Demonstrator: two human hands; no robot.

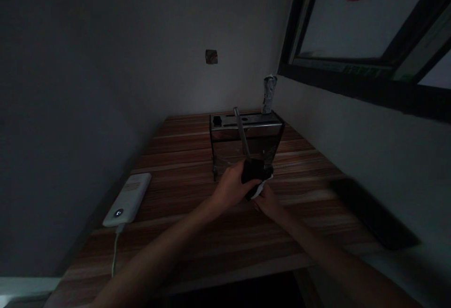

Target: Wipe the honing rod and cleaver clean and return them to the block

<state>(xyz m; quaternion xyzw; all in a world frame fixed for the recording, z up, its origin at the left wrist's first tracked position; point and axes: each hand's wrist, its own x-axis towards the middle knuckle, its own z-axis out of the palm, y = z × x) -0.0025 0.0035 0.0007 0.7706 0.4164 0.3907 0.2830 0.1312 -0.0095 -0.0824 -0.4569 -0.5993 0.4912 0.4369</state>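
It looks like the corner of a plain room, perhaps in a home, though the dimness keeps the exact kind from being clear. A wood-grain tabletop point(176, 157) fits in between pale bare walls point(158, 40), one with a small open box point(211, 57) in it (wiring seems to show inside), the other with a dark-framed window point(352, 70) above the tabletop.

Dim grey light; murky shadows; soft detail; stretched edges
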